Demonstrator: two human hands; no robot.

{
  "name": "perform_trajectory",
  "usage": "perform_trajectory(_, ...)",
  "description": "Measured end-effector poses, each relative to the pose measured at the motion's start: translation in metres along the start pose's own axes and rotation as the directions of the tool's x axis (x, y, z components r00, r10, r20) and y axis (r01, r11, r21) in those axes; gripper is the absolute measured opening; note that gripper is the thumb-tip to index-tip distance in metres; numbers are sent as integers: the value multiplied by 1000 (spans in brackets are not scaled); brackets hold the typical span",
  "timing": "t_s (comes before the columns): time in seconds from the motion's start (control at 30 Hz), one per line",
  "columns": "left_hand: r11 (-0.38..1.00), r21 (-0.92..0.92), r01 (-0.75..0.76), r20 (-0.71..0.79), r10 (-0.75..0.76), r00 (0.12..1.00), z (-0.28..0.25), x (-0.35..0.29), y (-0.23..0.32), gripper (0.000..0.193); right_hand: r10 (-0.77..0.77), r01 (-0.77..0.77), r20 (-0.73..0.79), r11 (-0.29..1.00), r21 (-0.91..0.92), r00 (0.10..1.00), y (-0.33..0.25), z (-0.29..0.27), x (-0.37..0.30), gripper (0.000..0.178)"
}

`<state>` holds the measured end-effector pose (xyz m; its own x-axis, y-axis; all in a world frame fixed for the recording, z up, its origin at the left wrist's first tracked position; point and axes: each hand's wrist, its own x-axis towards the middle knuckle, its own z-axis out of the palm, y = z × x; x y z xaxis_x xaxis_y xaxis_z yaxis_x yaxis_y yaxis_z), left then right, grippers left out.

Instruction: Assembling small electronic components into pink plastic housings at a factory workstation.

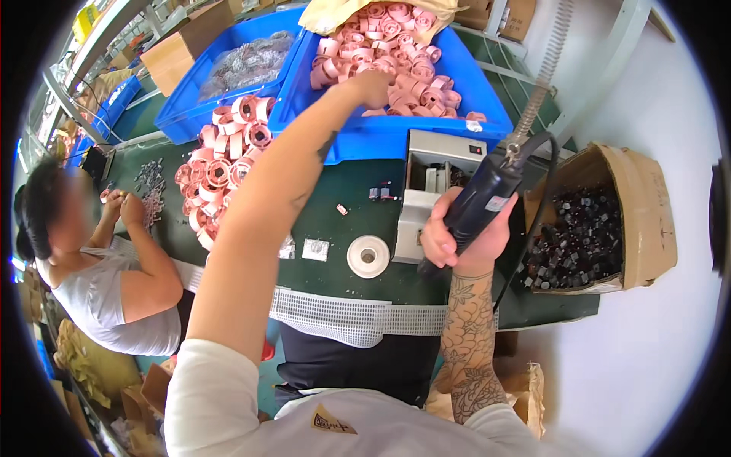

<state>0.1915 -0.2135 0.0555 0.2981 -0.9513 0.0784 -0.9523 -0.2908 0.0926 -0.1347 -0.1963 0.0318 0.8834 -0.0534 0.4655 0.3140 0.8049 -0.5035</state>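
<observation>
My left arm stretches up over the bench, and my left hand (pixel 371 88) is in among pink plastic ring-shaped parts (pixel 415 72) in a blue bin (pixel 487 114). The back of that hand hides its fingers and anything in them. In my right hand (pixel 483 236) is a black electric screwdriver (pixel 481 199), fingers wrapped round its body, its tip slanting down to the left. It hangs from a coil spring (pixel 544 76), with a black cable attached. Below the bin, beside the screwdriver, stands a grey metal box-shaped device (pixel 413 221). A round white fixture (pixel 368 257) sits on the green bench.
More pink parts (pixel 217 174) are heaped left of my arm. A second blue bin (pixel 179 107) holds bagged metal pieces. On the right, a cardboard box (pixel 651 221) contains small dark components (pixel 579 236). A co-worker (pixel 114 282) sits at the left, handling small pieces.
</observation>
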Motion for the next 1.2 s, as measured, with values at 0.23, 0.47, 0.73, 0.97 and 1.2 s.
perform_trajectory(0.23, 973, 224, 46, 234, -100, 967, 49, 69, -20, 45, -29, 29, -14, 999, -23, 999, -1, 2, -3, 99)
perform_trajectory(0.47, 921, 342, 185, 149, -248, 957, 8, 20, -10, 50, -31, 29, -58, 999, -41, 998, 4, 2, 1, 100)
perform_trajectory(0.73, 1000, -18, -22, -756, 1, 655, -31, -109, 73, 17, -47, 52, 58, 994, -91, 997, -13, 1, -11, 86)
perform_trajectory(0.97, 924, -374, -83, -311, -41, 950, 19, -288, 156, 54, 16, 15, 246, 992, -124, 969, -12, 7, 5, 66)
perform_trajectory(1.2, 938, -346, 39, -466, -208, 860, 44, -288, 157, 60, -21, 32, 102, 994, -103, 995, -9, 4, 1, 84)
